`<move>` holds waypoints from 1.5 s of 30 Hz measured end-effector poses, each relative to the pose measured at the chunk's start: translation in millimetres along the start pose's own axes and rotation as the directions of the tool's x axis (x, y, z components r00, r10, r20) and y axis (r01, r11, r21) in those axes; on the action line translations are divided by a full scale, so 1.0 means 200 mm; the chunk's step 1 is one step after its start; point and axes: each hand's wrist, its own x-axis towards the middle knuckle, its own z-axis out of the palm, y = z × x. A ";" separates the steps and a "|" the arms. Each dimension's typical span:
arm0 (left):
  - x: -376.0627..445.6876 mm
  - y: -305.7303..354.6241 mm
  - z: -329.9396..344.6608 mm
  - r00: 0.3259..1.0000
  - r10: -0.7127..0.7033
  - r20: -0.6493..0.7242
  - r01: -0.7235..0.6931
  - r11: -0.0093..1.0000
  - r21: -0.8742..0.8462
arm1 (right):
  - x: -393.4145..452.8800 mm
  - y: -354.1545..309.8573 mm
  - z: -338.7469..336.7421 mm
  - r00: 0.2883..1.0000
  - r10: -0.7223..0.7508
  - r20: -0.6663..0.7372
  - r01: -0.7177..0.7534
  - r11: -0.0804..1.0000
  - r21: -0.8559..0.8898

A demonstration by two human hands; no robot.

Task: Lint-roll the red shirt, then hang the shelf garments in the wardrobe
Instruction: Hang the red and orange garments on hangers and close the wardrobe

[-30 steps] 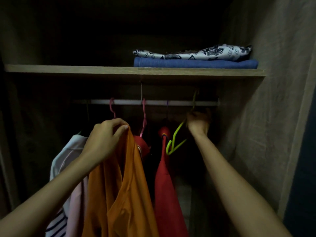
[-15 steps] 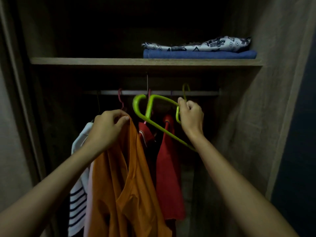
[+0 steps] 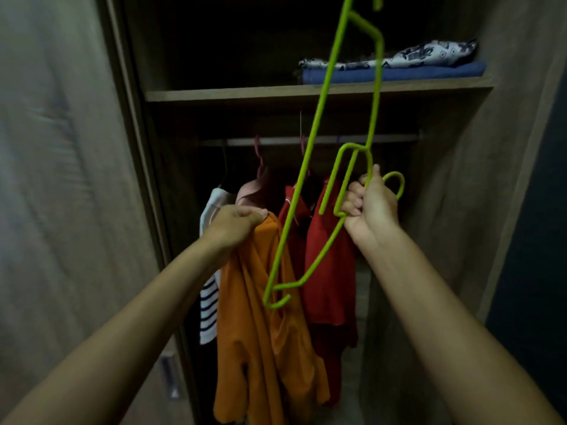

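My left hand [image 3: 234, 223] grips the top of an orange garment [image 3: 260, 332], which hangs down in front of the wardrobe. My right hand [image 3: 371, 207] holds a lime-green hanger [image 3: 322, 118] near its hook, and the hanger stands steeply on end, reaching up past the frame's top. Behind it a red shirt [image 3: 331, 265] hangs from the rail [image 3: 389, 138]. On the shelf [image 3: 245, 94] above lie a folded blue garment [image 3: 429, 74] and a black-and-white patterned garment [image 3: 429, 55] on top of it.
A striped white garment [image 3: 210, 302] and a pink one [image 3: 248, 191] hang at the rail's left. The wardrobe's side wall [image 3: 454, 179] stands close on the right, and its door [image 3: 61, 210] is open at the left.
My right hand has taken the green hanger off the rail and pulled it out toward me, swinging it upright. The view has drawn back from the wardrobe. My left hand keeps its hold on the orange garment.
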 end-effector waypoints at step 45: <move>-0.58 0.00 -0.16 0.975 -0.223 -0.007 0.209 0.926 -0.316 | -0.66 0.31 0.01 0.898 -0.383 -0.215 0.338 0.915 -0.220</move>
